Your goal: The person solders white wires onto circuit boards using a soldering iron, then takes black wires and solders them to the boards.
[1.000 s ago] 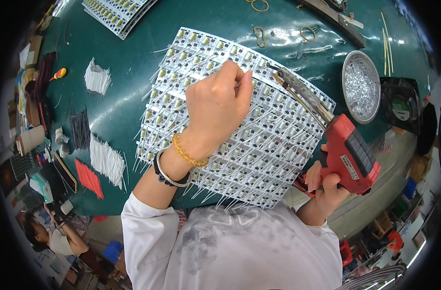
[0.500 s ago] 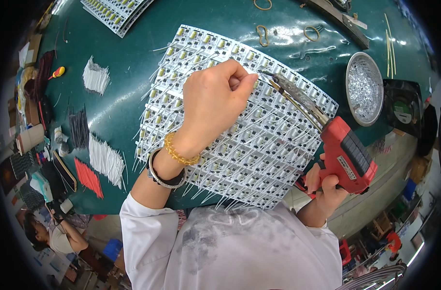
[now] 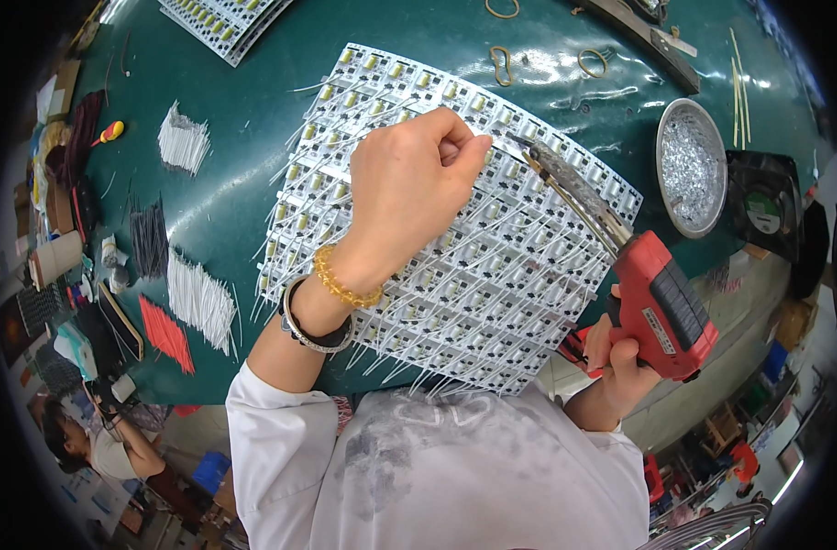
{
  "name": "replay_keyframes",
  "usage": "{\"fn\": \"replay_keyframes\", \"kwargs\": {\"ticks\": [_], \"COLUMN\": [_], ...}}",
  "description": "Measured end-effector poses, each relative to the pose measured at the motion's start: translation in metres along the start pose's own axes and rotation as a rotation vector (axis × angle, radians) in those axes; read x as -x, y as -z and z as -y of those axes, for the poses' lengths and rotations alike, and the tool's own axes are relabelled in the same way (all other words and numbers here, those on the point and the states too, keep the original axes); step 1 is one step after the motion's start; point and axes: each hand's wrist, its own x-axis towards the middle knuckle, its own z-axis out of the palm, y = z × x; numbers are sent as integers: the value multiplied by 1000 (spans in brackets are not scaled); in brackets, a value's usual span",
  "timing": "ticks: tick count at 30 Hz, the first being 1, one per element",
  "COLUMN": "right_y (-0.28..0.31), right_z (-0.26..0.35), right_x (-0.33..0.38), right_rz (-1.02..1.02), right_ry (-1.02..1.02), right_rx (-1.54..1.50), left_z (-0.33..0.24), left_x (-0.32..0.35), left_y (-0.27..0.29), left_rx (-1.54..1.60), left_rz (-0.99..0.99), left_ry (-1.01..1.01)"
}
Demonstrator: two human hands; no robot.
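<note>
A large white panel of small circuit boards [image 3: 519,353] lies on the green table in front of me, with rows of yellowish components and many thin white wires sticking out. Over its upper middle, my left hand [image 3: 409,188] is closed in a pinch; whatever its fingertips hold is too small to make out. My right hand [image 3: 625,371] grips a red soldering gun [image 3: 661,302] at the panel's right side. The gun's long, dark-crusted tip [image 3: 570,179] points up and left over the boards, just right of my left fingertips and apart from them.
Bundles of white wires [image 3: 198,302], black wires [image 3: 149,243] and red wires [image 3: 166,335] lie at left. A metal bowl of silvery bits [image 3: 691,170] stands at right beside a black fan [image 3: 765,206]. More boards [image 3: 231,23] lie at far left. A person [image 3: 116,449] sits lower left.
The soldering gun has shifted slightly right and down, its tip drawing away from my left fingertips. My left hand has moved up very slightly, still pinched.
</note>
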Motion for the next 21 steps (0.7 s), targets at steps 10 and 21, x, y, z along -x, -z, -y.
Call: {"fn": "replay_keyframes", "kwargs": {"ticks": [10, 21], "right_y": [-5, 12], "right_z": [5, 3], "right_x": [4, 7], "right_rz": [-82, -72], "right_ry": [-69, -82], "right_rx": [-68, -146], "left_z": [0, -25], "left_x": [1, 9], "left_y": [7, -3], "left_rx": [-21, -123], "left_rz": [15, -25], "left_ry": [-88, -210]}}
